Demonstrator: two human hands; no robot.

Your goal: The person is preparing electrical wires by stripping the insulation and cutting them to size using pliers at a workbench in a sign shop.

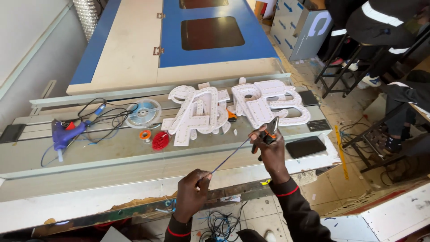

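Both my hands hold one thin wire (pixel 230 155) taut above the table (pixel 112 152). My left hand (pixel 192 190) pinches its near end, while my right hand (pixel 268 145) grips a cutter (pixel 270 130) at the far end, near white letters (pixel 233 110).

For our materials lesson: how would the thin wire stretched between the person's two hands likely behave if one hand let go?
The wire is very thin and only looks straight because the left hand and right hand pull it taut; released, it would probably flop. It seems light for its length. The loose cables on the bench curl limply, suggesting the same.
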